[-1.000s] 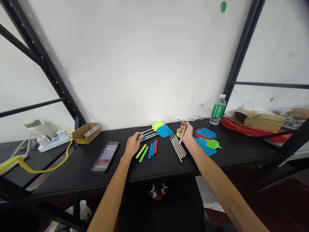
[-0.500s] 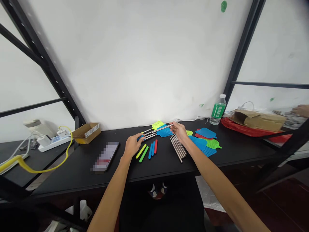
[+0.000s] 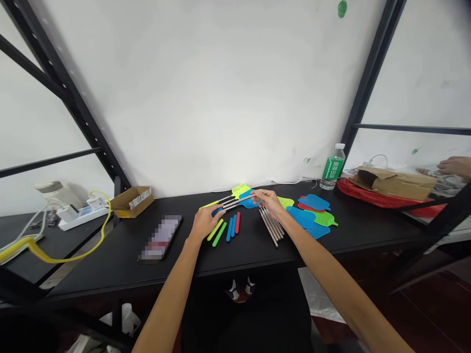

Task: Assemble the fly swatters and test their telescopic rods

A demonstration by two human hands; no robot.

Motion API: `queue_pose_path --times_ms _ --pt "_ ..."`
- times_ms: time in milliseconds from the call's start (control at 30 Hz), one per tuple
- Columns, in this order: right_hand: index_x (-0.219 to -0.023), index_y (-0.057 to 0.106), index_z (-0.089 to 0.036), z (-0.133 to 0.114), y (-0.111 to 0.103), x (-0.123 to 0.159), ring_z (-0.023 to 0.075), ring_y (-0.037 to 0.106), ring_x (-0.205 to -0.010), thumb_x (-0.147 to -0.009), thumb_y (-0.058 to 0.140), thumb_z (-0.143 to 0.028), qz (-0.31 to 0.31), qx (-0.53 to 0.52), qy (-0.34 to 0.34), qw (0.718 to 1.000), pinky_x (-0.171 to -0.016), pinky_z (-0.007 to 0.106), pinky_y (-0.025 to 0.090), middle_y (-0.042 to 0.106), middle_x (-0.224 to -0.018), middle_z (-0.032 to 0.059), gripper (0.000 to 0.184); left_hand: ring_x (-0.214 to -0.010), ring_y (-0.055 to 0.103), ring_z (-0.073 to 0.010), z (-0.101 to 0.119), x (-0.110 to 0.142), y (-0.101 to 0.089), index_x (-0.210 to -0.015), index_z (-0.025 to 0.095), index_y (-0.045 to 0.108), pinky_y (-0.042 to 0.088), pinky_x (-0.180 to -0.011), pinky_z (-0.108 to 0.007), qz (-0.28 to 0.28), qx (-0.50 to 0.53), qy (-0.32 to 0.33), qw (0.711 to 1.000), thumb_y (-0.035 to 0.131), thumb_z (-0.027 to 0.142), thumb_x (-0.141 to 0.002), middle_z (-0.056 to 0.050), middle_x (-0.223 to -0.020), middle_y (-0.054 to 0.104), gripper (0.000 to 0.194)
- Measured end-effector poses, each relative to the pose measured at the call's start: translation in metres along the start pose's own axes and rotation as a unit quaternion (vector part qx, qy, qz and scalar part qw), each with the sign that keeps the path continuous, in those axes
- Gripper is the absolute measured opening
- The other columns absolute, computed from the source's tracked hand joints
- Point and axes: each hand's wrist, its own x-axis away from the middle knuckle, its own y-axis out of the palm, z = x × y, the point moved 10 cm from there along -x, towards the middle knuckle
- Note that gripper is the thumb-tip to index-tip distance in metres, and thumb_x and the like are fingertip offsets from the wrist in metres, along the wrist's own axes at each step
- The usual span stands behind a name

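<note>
Over the middle of the black table, my left hand point(image 3: 206, 221) is closed on a blue handle point(image 3: 218, 211). My right hand point(image 3: 268, 201) pinches a metal rod point(image 3: 241, 199), whose left end meets the blue handle; whether it is inside is hard to tell. Behind them lie fly swatters with a yellow-green head point(image 3: 241, 189) and a blue head point(image 3: 249, 201), partly hidden by the hands. Loose handles, among them a green handle point(image 3: 220, 234) and a red handle point(image 3: 237, 222), lie below my left hand. Several metal rods point(image 3: 271, 226) are bunched below my right hand.
Loose swatter heads point(image 3: 302, 217) in several colours lie to the right. A water bottle point(image 3: 332, 167) stands at the back right, near cardboard point(image 3: 397, 182) on red plastic. At left are a phone point(image 3: 162, 238), an open box point(image 3: 132, 202) and a power strip point(image 3: 84, 215). Another person's hand point(image 3: 456, 166) shows far right.
My right hand has moved slightly left and down, bringing the rod's left end to the blue handle. My left hand has turned slightly.
</note>
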Motion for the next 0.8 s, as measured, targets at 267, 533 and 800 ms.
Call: queue_pose_path --times_ms 267,533,800 --pt "-0.09 0.076 -0.018 -0.001 0.006 0.001 0.0148 0.061 -0.067 -0.076 0.072 -0.052 -0.03 0.013 -0.008 0.999 -0.053 0.024 0.038 0.071 -0.08 0.0073 0.037 -0.092 0.069 -0.022 0.002 0.001 0.0 -0.113 0.025 0.072 0.05 -0.08 -0.029 -0.002 -0.022 0.002 1.0 0.052 0.049 -0.091 -0.003 -0.109 0.075 0.038" --pt "-0.097 0.07 -0.02 0.0 0.005 -0.002 0.0161 0.063 -0.065 -0.074 0.075 -0.049 -0.039 0.034 -0.019 0.998 -0.05 0.024 0.038 0.074 -0.081 0.0071 0.038 -0.079 0.068 -0.0185 0.005 0.003 -0.002 -0.116 0.028 0.07 0.049 -0.077 -0.028 -0.005 -0.025 -0.002 1.0 0.051 0.053 -0.091 -0.001 -0.11 0.074 0.04" --pt "-0.093 0.068 -0.019 -0.004 0.011 0.001 0.0161 0.064 -0.065 -0.075 0.073 -0.052 -0.051 0.061 -0.028 0.996 -0.049 0.023 0.04 0.074 -0.083 0.0082 0.038 -0.076 0.067 -0.0174 0.008 0.002 -0.002 -0.113 0.028 0.071 0.048 -0.076 -0.027 -0.01 -0.038 0.005 0.999 0.047 0.054 -0.092 -0.001 -0.108 0.074 0.041"
